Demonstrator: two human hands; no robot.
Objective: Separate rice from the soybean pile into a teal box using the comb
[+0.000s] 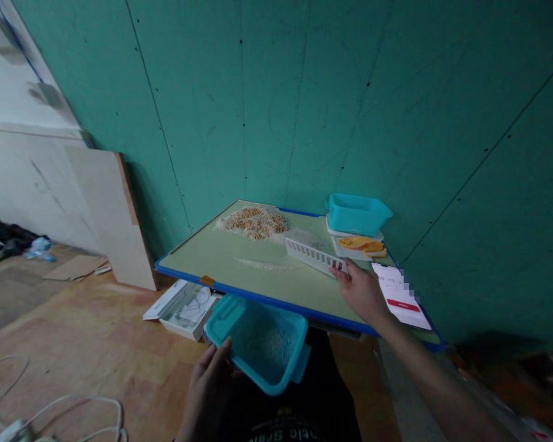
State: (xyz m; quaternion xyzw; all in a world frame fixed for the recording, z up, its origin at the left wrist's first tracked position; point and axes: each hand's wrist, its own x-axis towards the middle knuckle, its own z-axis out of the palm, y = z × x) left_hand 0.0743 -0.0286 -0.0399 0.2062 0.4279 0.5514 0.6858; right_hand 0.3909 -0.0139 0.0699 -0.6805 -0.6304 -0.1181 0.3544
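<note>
My left hand (211,374) grips the near rim of a teal plastic box (258,344) with white grains in it, held just below the front edge of a small green table (239,261). My right hand (362,288) reaches over the table and holds the near end of a white slotted basket (314,256). A pile of brownish and white grains (257,222) lies at the table's far side, and a thin trail of white grains (265,264) lies near its middle.
A second teal box (356,213) sits at the table's far right, with a white tray holding an orange item (363,245) beside it. A phone (400,295) lies at the right edge. On the floor are a white open box (184,307), cables (74,411) and a leaning board (115,215).
</note>
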